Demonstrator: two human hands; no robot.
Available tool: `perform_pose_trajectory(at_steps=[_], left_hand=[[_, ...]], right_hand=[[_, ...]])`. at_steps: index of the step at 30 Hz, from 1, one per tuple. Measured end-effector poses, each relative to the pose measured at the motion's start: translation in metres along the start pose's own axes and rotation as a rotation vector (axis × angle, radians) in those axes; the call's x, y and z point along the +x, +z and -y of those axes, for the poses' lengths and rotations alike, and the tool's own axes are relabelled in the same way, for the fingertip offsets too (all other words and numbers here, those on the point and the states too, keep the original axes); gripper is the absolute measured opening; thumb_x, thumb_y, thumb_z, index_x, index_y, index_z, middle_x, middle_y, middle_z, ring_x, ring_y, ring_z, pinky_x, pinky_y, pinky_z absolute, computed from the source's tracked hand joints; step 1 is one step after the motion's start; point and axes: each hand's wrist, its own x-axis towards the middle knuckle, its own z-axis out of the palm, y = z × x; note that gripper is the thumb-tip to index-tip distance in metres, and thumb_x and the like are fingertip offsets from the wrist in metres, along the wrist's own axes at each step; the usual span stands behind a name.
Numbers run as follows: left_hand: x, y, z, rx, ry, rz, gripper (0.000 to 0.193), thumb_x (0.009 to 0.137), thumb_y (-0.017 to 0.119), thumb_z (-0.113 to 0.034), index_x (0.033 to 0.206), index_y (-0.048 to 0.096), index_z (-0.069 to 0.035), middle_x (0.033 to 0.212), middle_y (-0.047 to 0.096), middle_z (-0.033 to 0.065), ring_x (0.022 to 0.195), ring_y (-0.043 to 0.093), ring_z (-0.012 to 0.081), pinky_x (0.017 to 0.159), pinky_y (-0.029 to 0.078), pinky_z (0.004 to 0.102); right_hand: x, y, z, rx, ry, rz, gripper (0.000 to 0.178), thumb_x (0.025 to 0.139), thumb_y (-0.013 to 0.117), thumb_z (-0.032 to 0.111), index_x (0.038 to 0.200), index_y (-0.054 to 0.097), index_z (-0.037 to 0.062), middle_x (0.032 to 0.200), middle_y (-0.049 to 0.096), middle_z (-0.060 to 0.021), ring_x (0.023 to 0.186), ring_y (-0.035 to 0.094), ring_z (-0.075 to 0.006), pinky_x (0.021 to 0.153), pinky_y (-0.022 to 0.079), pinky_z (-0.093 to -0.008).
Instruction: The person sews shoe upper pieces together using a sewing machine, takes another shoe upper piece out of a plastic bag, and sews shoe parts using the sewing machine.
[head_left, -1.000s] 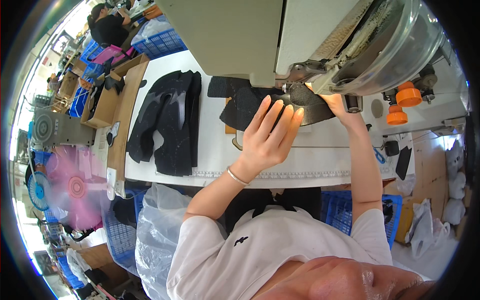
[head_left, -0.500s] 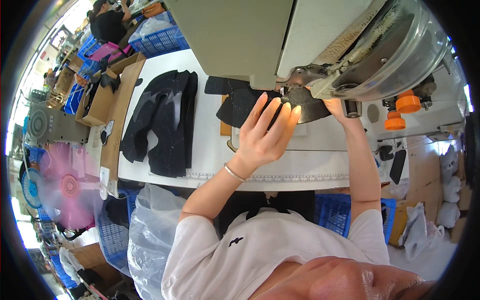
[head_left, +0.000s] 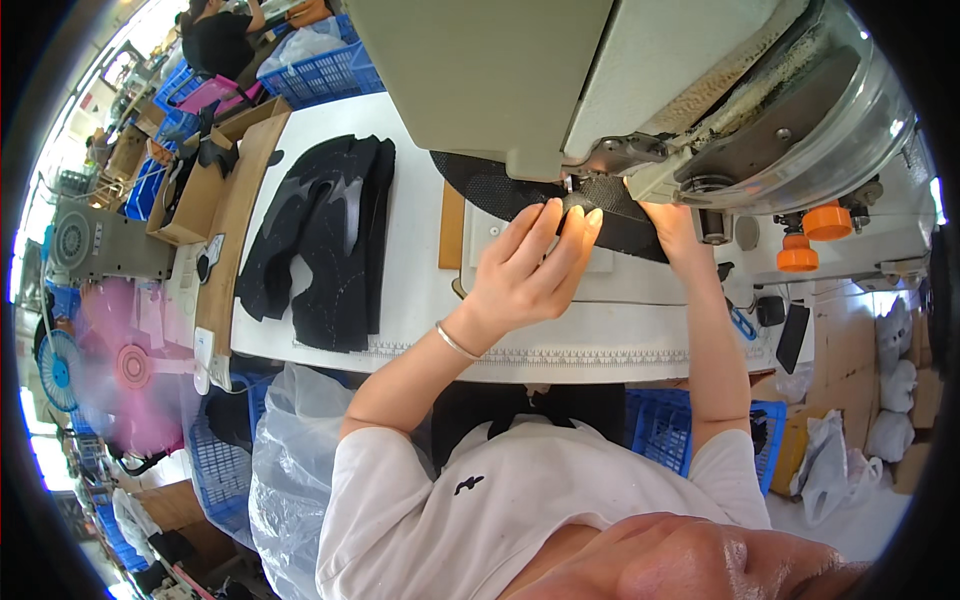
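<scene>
A curved black mesh piece [head_left: 500, 192], which looks like a shoe upper part, lies under the needle area of a sewing machine [head_left: 480, 80]. At its near edge, just below the needle, my left hand [head_left: 530, 270] has its fingertips drawn together on the material; the thumb is hidden. My right hand [head_left: 672, 235] grips the piece's right end, its fingers partly hidden behind the machine head. Left of the machine, a stack of black cut pieces [head_left: 330, 240] with grey patches lies on the white table [head_left: 410, 300].
A ruler strip [head_left: 520, 357] runs along the table's front edge. Orange knobs [head_left: 797, 254] stick out at the machine's right. Blue crates [head_left: 660, 425] and a clear plastic bag [head_left: 300, 470] are below the table. A pink fan [head_left: 133, 367] stands left; another person [head_left: 217, 42] sits far left.
The mesh piece has turned under the machine, its right end swinging nearer to me and its left end away. My right hand has moved slightly nearer; my left fingertips have drawn closer together.
</scene>
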Motion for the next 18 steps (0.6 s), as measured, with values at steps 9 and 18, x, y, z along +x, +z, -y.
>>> perform_pose_trajectory(at_steps=[9,18], left_hand=[[0.001,-0.009,0.014,-0.098,0.03,0.015,0.03,0.072,0.068,-0.008,0.1,0.075,-0.012,0.098,0.063,0.0072,0.095,0.064,0.0274,0.093,0.054,0.0402],[-0.005,-0.01,0.024,-0.066,0.171,-0.006,0.034,0.076,0.066,-0.009,0.109,0.073,-0.006,0.1,0.065,0.0034,0.096,0.065,0.0231,0.09,0.056,0.0352]], right_hand=[[-0.038,0.004,0.063,0.451,0.212,-0.027,0.019,0.088,0.069,0.007,0.106,0.072,0.0008,0.094,0.071,-0.002,0.082,0.061,-0.0065,0.075,0.048,-0.0214],[-0.06,0.015,0.063,0.503,0.188,-0.028,0.019,0.09,0.067,0.006,0.108,0.07,0.0012,0.1,0.069,-0.0011,0.084,0.058,-0.0042,0.074,0.046,-0.019]])
